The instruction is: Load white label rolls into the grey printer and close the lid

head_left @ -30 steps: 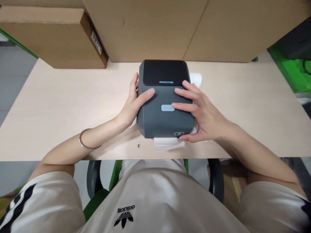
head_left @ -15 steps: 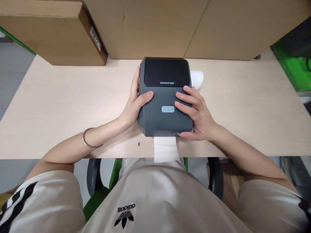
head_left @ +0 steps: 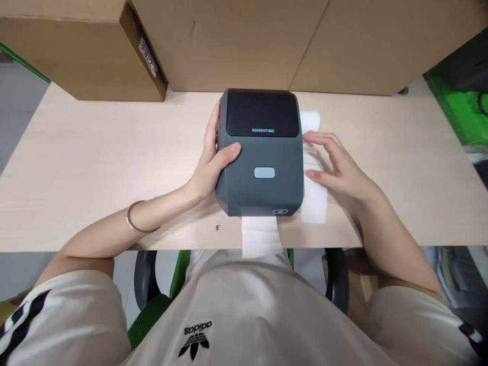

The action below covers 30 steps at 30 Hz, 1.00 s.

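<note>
A dark grey-blue label printer with a black lid window and a light blue button sits in the middle of the desk. My left hand grips its left side, thumb on top and fingers along the edge. White label paper hangs from the printer's front edge over the desk edge. On the right side, my right hand has its thumb and fingers apart, fingertips close to the printer's side. Beneath those fingers lies a white paper strip, partly hidden by the printer and hand.
Large cardboard boxes stand along the back of the desk, with another box at the back left. The pale wooden desk ends just before my body. A chair armrest shows below the edge.
My right hand has let go of the printer's right side and moved right, uncovering the paper strip beside it. The left hand and the printer have stayed nearly still.
</note>
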### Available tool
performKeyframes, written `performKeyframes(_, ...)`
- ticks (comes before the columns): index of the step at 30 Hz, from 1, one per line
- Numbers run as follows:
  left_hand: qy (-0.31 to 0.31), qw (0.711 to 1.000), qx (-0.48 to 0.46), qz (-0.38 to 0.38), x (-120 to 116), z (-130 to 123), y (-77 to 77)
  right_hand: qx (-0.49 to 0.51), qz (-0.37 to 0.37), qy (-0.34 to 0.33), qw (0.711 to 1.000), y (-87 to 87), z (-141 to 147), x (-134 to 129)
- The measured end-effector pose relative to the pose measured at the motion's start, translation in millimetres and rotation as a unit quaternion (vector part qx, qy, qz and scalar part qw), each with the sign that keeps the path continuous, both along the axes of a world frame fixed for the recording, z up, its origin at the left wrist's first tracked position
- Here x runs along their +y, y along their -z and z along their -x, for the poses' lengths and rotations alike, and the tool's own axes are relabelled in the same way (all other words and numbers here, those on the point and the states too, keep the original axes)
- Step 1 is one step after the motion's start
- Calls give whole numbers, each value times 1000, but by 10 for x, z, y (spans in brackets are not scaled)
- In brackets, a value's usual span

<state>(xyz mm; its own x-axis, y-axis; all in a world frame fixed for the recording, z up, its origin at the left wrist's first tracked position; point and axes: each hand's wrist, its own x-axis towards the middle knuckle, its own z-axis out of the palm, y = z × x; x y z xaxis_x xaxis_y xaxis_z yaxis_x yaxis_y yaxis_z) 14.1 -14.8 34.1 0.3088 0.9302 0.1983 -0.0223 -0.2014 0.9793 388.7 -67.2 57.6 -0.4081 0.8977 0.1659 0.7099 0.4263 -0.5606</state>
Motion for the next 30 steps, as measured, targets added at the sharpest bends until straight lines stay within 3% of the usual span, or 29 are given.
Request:
performKeyframes(4, -3, 1000, 0, -8, 14, 2, 30, -56, 1, -50, 997, 136, 3, 126)
performKeyframes(9, 1, 1000, -13, -3, 32, 10, 88, -67, 91, -78, 991, 209, 153, 59)
performKeyframes(14, 11, 1000, 5, -11, 39, 41, 143, -95, 117, -83, 985, 133, 211, -40)
performKeyframes(20, 40, 995, -29, -85, 217, 87, 453, -49, 126, -61, 989, 3, 178, 42)
performKeyframes(23, 42, 995, -34, -89, 272, 92, 510, -59, 32, -3, 998, -152, 138, 68)
performKeyframes(26, 49, 994, -40, -91, 266, 83, 480, -45, -171, 51, 983, -371, 218, 44)
performKeyframes(28, 52, 993, -41, -97, 243, 75, 453, -5, -279, 19, 960, -495, 373, 7)
performKeyframes(30, 43, 993, -35, -107, 214, 68, 428, 24, -335, -58, 940, -561, 577, -30)
